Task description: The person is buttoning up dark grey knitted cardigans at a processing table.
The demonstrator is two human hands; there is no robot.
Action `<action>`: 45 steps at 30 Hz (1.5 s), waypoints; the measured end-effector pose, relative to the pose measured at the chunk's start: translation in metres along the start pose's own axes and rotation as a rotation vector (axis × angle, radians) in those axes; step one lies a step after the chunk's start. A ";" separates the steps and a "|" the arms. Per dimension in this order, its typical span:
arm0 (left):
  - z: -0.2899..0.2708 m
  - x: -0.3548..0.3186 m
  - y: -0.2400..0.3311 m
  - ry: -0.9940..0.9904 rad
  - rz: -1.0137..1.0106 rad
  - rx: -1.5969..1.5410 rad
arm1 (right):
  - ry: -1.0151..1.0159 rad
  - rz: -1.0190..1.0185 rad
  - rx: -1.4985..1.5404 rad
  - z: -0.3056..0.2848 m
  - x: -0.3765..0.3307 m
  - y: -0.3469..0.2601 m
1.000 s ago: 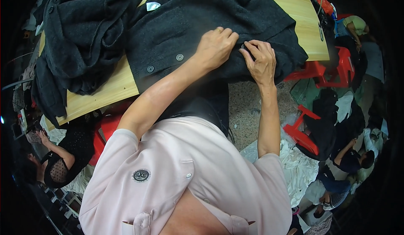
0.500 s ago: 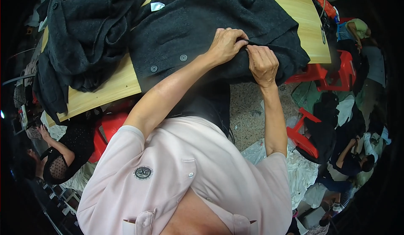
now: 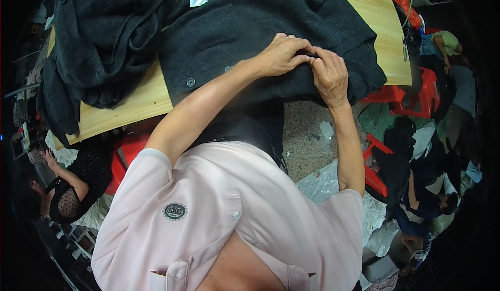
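A dark charcoal knitted cardigan (image 3: 208, 46) lies spread over the table, its near edge hanging over the front. Two round dark buttons show on it, one partly behind my left forearm. Both hands meet on its right part. My left hand (image 3: 285, 55) pinches a fold of the knit between thumb and fingers. Right beside it, my right hand (image 3: 330, 76) grips the same fold, fingertips touching or nearly touching the left ones. Whether anything small sits between the fingertips I cannot make out. A small white label (image 3: 198, 1) lies at the cardigan's upper left.
More dark knitted garments (image 3: 112, 35) are heaped on the left of the wooden table (image 3: 125, 127). Red stools (image 3: 424, 90) stand by its right end. Clear plastic bags (image 3: 320, 184) lie on the floor. Other people (image 3: 70, 187) sit at left and right.
My right hand has shifted slightly up and closer to the left, its fingers now over the left fingertips. The left hand has stayed nearly in place. The view has moved a little.
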State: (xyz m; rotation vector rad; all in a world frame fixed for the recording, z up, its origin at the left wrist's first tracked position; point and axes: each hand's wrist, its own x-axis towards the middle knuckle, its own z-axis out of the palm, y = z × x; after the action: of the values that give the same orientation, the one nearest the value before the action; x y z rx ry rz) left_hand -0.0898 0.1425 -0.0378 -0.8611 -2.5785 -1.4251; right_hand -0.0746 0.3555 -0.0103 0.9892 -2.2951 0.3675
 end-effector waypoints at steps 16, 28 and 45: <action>0.000 -0.004 0.007 0.141 -0.045 -0.088 | -0.012 0.207 0.295 0.005 -0.003 -0.008; 0.009 -0.011 0.022 0.123 0.067 0.264 | 0.124 0.390 0.196 0.021 -0.022 -0.020; -0.008 -0.096 0.065 -0.070 0.071 0.511 | -0.186 0.958 -0.694 0.039 -0.014 0.024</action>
State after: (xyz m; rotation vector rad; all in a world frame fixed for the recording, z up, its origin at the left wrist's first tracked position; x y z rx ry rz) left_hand 0.0220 0.1205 -0.0149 -0.9120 -2.7306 -0.6693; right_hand -0.1007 0.3613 -0.0502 -0.4642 -2.6226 -0.1767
